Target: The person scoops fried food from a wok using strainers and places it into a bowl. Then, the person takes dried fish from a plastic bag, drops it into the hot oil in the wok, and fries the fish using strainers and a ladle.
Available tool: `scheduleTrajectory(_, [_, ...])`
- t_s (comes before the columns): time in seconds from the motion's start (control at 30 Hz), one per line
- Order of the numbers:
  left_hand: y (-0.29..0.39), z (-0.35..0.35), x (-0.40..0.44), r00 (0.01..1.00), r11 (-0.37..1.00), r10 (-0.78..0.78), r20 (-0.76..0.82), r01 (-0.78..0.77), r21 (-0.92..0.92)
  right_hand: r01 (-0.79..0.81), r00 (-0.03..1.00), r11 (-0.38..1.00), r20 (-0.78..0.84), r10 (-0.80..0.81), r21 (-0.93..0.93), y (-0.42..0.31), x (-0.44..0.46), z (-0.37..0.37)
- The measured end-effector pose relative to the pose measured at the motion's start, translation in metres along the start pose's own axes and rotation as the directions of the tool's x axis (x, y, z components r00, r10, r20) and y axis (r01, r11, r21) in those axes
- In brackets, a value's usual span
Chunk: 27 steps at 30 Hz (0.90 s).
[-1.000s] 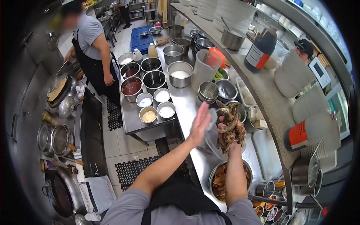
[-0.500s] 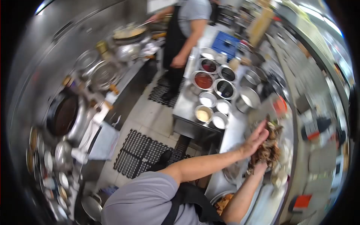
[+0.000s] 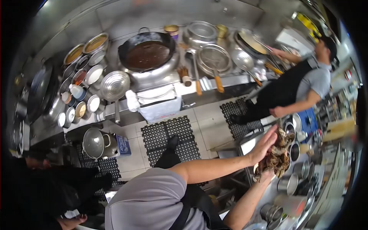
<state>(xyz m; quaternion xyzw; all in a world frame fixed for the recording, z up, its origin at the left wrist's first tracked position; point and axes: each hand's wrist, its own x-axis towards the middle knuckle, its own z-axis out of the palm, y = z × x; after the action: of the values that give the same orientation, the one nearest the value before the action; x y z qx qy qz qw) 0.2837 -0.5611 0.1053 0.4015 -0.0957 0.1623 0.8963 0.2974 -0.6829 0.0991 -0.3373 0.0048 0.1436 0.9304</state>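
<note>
View swings toward stove: wok [image 3: 145, 37] shifts from eight to eleven o'clock, co-worker [image 3: 295, 82] from ten to two. Black-clad person [image 3: 63, 184] appears at eight. Left hand [image 3: 263, 148] nearer brown bundle [image 3: 279, 159].

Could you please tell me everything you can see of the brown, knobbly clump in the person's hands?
The clump of brown, knobbly, wrinkled pieces looks dry and organic, mottled from tan to dark brown, with irregular bits jutting out; what it is, I cannot tell. It is held up, right of centre in the view, by the bare right hand, whose fingers it mostly hides. The bare left hand is open alongside it, against it or very close.
</note>
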Motion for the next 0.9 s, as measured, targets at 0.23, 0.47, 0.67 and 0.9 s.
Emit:
scheduleTrajectory(0.23, [0.145,-0.182,0.054,0.912,0.982,0.184,-0.366,-0.153,0.111,-0.369,0.914,0.929,0.178,0.365,-0.008,0.183,0.137,0.154])
scheduleTrajectory(0.47, [0.284,-0.357,0.085,0.671,0.778,0.571,-0.474,-0.257,0.573,-0.542,0.685,0.766,0.347,0.640,-0.345,0.396,0.257,0.268])
scheduleTrajectory(0.67, [0.344,-0.503,0.090,0.633,0.665,0.592,-0.498,-0.036,0.746,-0.658,0.513,0.672,0.450,0.731,-0.341,0.544,0.307,0.338])
scheduleTrajectory(0.9, [0.380,-0.605,0.073,0.673,0.490,0.444,-0.591,0.370,0.789,-0.428,0.641,0.657,0.304,0.705,-0.620,0.627,0.316,0.394])
